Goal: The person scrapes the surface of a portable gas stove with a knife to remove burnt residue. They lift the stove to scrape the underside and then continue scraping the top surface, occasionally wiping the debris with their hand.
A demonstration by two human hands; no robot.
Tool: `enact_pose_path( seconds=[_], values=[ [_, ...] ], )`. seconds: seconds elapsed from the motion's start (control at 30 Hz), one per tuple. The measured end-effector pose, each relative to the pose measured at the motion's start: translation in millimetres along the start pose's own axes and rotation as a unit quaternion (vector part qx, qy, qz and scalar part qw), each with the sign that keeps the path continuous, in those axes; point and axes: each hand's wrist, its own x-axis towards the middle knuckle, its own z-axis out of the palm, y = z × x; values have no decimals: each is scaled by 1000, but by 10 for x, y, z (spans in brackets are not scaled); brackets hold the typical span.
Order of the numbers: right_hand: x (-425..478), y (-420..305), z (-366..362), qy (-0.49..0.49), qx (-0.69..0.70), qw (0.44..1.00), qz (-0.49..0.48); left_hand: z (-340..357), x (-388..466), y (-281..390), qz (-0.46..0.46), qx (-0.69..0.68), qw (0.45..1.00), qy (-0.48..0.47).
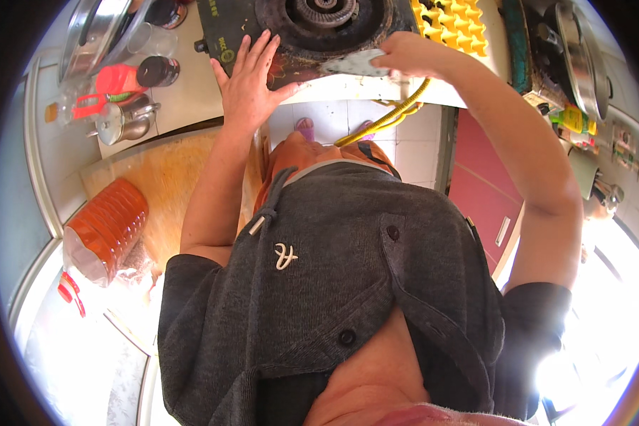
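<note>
My left hand (251, 80) is spread over the left front corner of a black gas stove (221, 21), fingers apart and holding nothing. Its thumb reaches along the stove's front edge. In my right hand (412, 56) is a flat pale-grey piece (351, 63), pinched at its right end. The piece lies against the stove's soiled front edge, below the burner (327, 13); whether it is a cloth or a thin blade I cannot tell. Brown grime and crumbs show around the burner ring.
A yellow gas hose (383, 124) hangs below my right hand. Right of the stove is a yellow egg tray (452, 24). A metal teapot (125, 121), a red-lidded container (118, 79) and a dark jar (158, 71) stand left. A large orange-wrapped plastic bottle (106, 229) rests on a wooden surface (162, 175).
</note>
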Motion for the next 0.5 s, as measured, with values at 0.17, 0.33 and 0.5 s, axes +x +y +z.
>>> enact_pose_path(
  seconds=[0.17, 0.33, 0.5],
  values=[
    [-140, -165, -102, 0, 28, 996, 89, -3, -8, -3, 4, 2, 1000, 4],
    [-83, -57, -74, 41, -13, 994, 105, 7, -9, 15, 7, -5, 1000, 10],
    [-253, -191, -190, -37, 5, 991, 129, 13, -46, -14, 3, 3, 1000, 13]
  ],
)
